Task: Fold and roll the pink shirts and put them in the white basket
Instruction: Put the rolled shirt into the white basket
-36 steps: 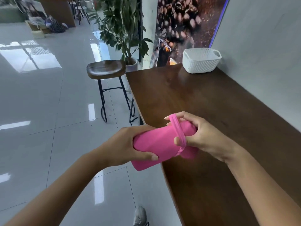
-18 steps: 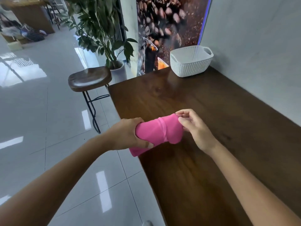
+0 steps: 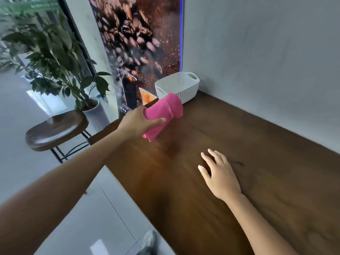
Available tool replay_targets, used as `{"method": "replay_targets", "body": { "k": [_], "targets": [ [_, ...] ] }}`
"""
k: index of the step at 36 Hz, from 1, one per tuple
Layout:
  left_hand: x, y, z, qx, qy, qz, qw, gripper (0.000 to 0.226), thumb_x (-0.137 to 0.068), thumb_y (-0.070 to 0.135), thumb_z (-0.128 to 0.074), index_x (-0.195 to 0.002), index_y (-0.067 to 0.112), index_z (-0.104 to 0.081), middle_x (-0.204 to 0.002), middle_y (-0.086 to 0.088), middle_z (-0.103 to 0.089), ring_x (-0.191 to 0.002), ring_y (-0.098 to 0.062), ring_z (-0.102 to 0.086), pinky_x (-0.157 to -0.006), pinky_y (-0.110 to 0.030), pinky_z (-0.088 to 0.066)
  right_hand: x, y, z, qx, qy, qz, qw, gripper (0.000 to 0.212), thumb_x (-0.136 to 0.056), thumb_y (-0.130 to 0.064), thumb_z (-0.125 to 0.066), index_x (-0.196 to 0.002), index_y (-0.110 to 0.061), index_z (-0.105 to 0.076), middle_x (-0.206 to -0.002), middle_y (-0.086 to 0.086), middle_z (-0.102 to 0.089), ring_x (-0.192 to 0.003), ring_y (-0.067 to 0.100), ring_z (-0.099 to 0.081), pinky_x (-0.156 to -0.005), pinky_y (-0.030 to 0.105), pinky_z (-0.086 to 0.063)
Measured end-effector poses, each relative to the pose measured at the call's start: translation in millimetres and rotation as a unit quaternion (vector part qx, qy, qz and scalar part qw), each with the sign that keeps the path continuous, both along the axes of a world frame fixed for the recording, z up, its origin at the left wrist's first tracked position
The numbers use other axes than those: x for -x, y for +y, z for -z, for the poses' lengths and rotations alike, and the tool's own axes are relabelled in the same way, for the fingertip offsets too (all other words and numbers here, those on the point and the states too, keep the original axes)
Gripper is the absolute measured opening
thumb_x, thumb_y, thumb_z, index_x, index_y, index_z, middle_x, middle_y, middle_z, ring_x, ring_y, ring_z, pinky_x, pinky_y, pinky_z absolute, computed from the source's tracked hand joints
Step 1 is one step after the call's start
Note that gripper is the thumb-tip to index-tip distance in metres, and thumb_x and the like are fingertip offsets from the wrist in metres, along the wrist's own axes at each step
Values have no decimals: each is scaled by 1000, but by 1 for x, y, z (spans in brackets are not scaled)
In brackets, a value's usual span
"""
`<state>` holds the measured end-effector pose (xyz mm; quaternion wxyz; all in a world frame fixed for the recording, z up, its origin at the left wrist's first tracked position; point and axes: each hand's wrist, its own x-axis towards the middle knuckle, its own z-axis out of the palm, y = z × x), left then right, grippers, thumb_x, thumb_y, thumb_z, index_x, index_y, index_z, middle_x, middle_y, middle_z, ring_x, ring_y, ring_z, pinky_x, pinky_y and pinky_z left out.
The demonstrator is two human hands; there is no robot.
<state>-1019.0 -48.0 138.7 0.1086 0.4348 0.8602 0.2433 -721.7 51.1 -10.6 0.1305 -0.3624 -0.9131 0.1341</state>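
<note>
A rolled pink shirt is up in the air over the far left part of the wooden table. My left hand grips the roll around its near end, arm stretched forward. The roll's far end overlaps the front of the white basket, which stands in the table's far corner against the wall and looks empty inside. My right hand rests flat on the tabletop with fingers spread, holding nothing, well short of the basket.
A grey wall runs along the table's right side. A wooden stool and a potted plant stand on the tiled floor left of the table. A coffee-bean poster is behind the basket.
My right hand has let go of the roll and dropped flat onto the table. My left hand has carried the rolled shirt forward toward the basket.
</note>
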Motion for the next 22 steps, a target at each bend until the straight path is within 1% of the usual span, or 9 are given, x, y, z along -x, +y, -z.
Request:
{"method": "replay_targets", "body": {
  "k": [3, 6, 9, 11, 16, 17, 19, 21, 22],
  "targets": [
    [27, 41, -14, -9, 33, 15, 999, 77, -70, 83, -65, -110, 19, -56, -89, 2, -64, -80, -20, -65, -73, -44, -59, 0, 3, -1, 15, 3, 10, 1000, 53, -101, -55, -41, -148, -31, -47, -157, -7, -38, -148, 13, -25, -120, 36, -30],
    [52, 84, -26, -11, 57, 26, 998, 78, -69, 86, -64, -111, 20, -57, -90, 3, -66, -82, -22, -65, -75, -43, -58, 5, -1, -4, 35, 20, 39, 998, 50, -99, -51, -48, -145, -31, -51, -154, -11, -42, -146, 9, -26, -119, 36, -31],
    [74, 125, -38, -3, 75, 54, 996, 72, -71, 83, -64, -107, 22, -54, -86, 6, -61, -79, -19, -61, -68, -36, -51, 14, -10, -6, 41, 33, 80, 995, 45, -98, -45, -52, -142, -32, -54, -152, -14, -42, -145, 6, -26, -119, 34, -31],
    [87, 151, -45, 3, 85, 66, 994, 68, -72, 82, -65, -103, 22, -51, -81, 8, -57, -77, -19, -60, -65, -34, -46, 18, -13, -7, 38, 39, 102, 993, 45, -98, -45, -51, -141, -34, -54, -152, -17, -42, -145, 4, -25, -119, 33, -31],
    [118, 207, -45, 22, 123, 75, 989, 73, -70, 85, -61, -103, 20, -55, -86, 1, -62, -82, -24, -62, -63, -35, -49, 21, -15, -5, 33, 49, 120, 991, 47, -97, -51, -43, -141, -38, -53, -151, -25, -37, -146, -1, -24, -117, 35, -34],
    [123, 216, -44, 24, 128, 75, 989, 77, -68, 87, -60, -103, 19, -59, -88, 0, -63, -86, -26, -63, -67, -37, -53, 22, -15, -5, 33, 50, 124, 991, 47, -97, -51, -44, -141, -38, -53, -151, -27, -36, -146, -1, -23, -116, 34, -34],
    [129, 233, -41, 41, 135, 74, 987, 84, -66, 87, -61, -108, 15, -62, -105, -7, -62, -108, -32, -59, -81, -47, -57, 23, -15, -5, 30, 42, 129, 990, 48, -97, -50, -45, -143, -39, -51, -151, -28, -33, -146, -2, -22, -117, 33, -33],
    [134, 244, -36, 66, 148, 74, 984, 82, -70, 84, -63, -114, 16, -62, -127, -15, -54, -131, -38, -44, -94, -53, -52, 25, -16, -7, 28, 28, 132, 990, 49, -98, -51, -43, -145, -39, -48, -152, -29, -31, -147, -3, -20, -118, 31, -32],
    [135, 249, -32, 75, 149, 75, 983, 81, -70, 83, -64, -118, 17, -62, -135, -17, -49, -138, -39, -36, -98, -54, -49, 25, -17, -7, 29, 23, 135, 990, 49, -98, -51, -43, -146, -39, -47, -152, -29, -30, -147, -3, -20, -118, 30, -31]
  ]
}}
